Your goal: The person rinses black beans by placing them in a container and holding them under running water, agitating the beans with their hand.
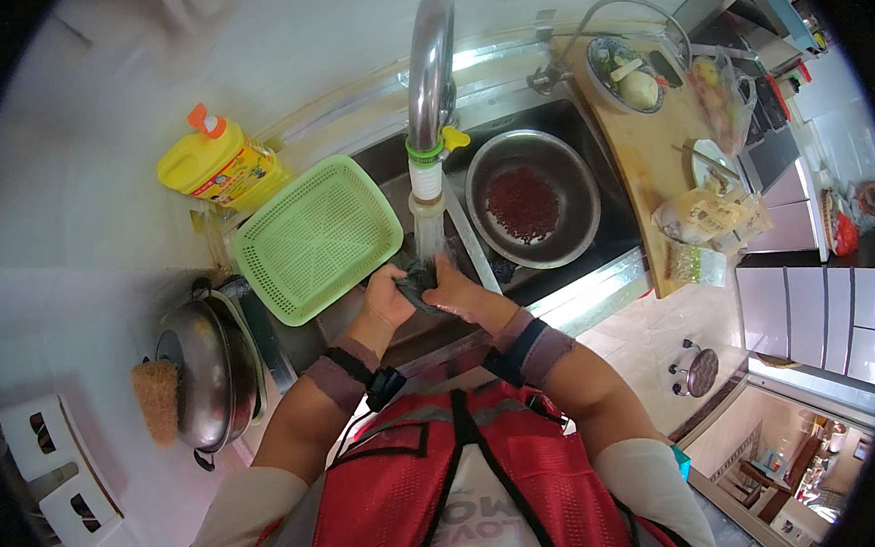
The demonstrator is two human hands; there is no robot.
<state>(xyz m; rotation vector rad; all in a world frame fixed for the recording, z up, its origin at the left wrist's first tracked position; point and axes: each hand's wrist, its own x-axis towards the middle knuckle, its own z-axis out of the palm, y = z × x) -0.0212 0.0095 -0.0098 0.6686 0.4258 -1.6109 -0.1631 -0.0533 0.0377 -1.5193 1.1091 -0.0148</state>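
Water runs from the chrome faucet (431,70) through a white and green nozzle with a yellow lever. Under the stream my left hand (388,298) and my right hand (457,290) both grip a dark grey-green cloth (416,283), wet and bunched between them. Just left of my hands a light green plastic basket (319,240) rests over the left basin, nothing in it. A steel bowl (590,208) stands in the right basin of the sink; small dark red beans (523,203) lie in water at its bottom.
A yellow detergent bottle (226,166) stands behind the basket. Left is a lidded steel pot (198,372) with a brown scrubbing pad (156,399). Right, a wooden board (611,130) holds a patterned bowl of vegetables (606,88) and plastic bags (700,214). A round stool (702,372) stands on the floor.
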